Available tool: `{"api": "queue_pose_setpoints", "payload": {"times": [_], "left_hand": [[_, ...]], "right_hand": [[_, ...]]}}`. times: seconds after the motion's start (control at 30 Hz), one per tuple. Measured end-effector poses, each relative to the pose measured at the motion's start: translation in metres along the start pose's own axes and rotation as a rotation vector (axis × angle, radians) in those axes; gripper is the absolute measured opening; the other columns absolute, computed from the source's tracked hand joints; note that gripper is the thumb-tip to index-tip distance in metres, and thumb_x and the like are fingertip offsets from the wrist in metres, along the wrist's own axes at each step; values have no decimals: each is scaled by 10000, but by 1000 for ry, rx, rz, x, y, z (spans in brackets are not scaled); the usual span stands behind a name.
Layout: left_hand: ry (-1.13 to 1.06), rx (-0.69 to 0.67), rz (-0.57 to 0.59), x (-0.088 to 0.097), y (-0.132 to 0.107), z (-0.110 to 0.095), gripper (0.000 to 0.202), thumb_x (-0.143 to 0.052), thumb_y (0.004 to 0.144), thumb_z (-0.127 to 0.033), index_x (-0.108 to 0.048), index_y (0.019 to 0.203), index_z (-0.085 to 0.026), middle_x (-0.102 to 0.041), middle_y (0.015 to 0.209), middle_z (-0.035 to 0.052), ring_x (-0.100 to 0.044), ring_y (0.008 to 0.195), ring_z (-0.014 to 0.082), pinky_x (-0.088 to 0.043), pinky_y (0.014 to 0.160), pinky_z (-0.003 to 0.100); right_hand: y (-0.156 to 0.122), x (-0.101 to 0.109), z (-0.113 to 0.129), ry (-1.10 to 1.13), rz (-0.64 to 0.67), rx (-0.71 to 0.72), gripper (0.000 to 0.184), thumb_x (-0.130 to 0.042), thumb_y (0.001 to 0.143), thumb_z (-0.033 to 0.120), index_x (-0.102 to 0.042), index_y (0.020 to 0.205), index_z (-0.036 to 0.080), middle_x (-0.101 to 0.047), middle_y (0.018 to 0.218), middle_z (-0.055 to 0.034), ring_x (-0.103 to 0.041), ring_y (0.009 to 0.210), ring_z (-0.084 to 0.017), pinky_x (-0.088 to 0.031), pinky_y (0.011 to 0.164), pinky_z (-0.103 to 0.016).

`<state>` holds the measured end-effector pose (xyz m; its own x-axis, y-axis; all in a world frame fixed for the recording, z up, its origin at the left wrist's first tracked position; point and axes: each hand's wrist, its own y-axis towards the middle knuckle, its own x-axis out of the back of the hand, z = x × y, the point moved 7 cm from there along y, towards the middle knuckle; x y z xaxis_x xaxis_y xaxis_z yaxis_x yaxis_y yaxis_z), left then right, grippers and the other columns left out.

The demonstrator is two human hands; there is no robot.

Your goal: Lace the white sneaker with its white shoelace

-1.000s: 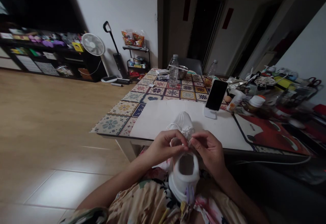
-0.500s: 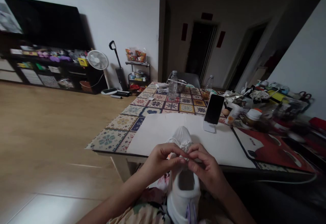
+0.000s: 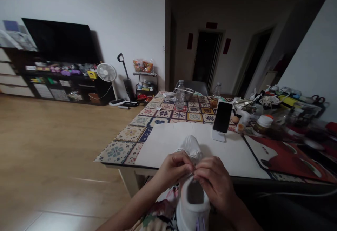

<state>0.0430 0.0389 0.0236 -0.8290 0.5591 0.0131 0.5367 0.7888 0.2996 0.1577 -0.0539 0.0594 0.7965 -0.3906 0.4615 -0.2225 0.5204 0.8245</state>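
Observation:
A white sneaker (image 3: 193, 208) stands close in front of me, its toe pointing toward the table and its opening facing up. Purple trim shows at the heel. Over the tongue, my left hand (image 3: 177, 168) pinches the white shoelace between thumb and fingers. Right beside it, my right hand (image 3: 214, 180) is closed on the lace too, the fingertips of both hands almost meeting. Most of the lace is hidden by my fingers. Beneath the toe lies a white sheet (image 3: 160, 143) on the table.
A phone (image 3: 222, 117) leans on a white stand beyond the shoe. Farther back are a clear plastic bottle (image 3: 180, 96) and a metal bowl (image 3: 189, 94). Jars and clutter crowd the right side, near a red mat (image 3: 292, 159). The patterned tabletop (image 3: 123, 138) ends at left above wooden floor.
My view has tilted up a little and shifted left. Both hands stay at the shoe's lacing, with the fingertips drawn closer together and the right fingers more curled.

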Motion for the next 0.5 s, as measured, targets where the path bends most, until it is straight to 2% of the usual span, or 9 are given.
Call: {"api": "queue_pose_setpoints", "payload": {"times": [0.07,0.17,0.33,0.43,0.5], "left_hand": [[-24,13,-18,3,4,4,518,-773,640,-636,-640,573,-139,-524,612,-6,-461,606,128,-358,616,246],[66,-25,-60,10,10,7,500,-755,673,-619,-629,575,-145,-535,621,-3,-475,617,135,-366,629,250],[217,-69,-51,11,14,6,405,-724,756,-516,-626,613,-150,-569,671,11,-512,676,152,-385,665,256],[262,-53,-10,11,11,4,387,-705,770,-497,-615,627,-150,-568,680,11,-510,690,155,-384,669,255],[281,-31,16,11,9,4,372,-683,786,-494,-612,665,-150,-568,687,11,-505,696,156,-379,664,253]], "right_hand": [[1,2,2,70,21,23,63,-584,948,250,-635,915,265,-689,828,-22,-612,812,-206,-463,766,-366],[2,-1,4,209,105,35,135,-578,958,347,-615,867,255,-672,767,-4,-614,752,-189,-444,762,-369],[4,-4,8,250,208,63,184,-578,963,337,-601,810,237,-669,746,14,-616,737,-170,-418,824,-377],[1,-2,6,228,225,8,142,-582,957,333,-592,850,241,-653,793,1,-603,785,-177,-444,810,-351],[0,1,0,140,206,-78,84,-591,946,317,-585,920,237,-649,878,-24,-598,861,-193,-457,815,-337]]}}
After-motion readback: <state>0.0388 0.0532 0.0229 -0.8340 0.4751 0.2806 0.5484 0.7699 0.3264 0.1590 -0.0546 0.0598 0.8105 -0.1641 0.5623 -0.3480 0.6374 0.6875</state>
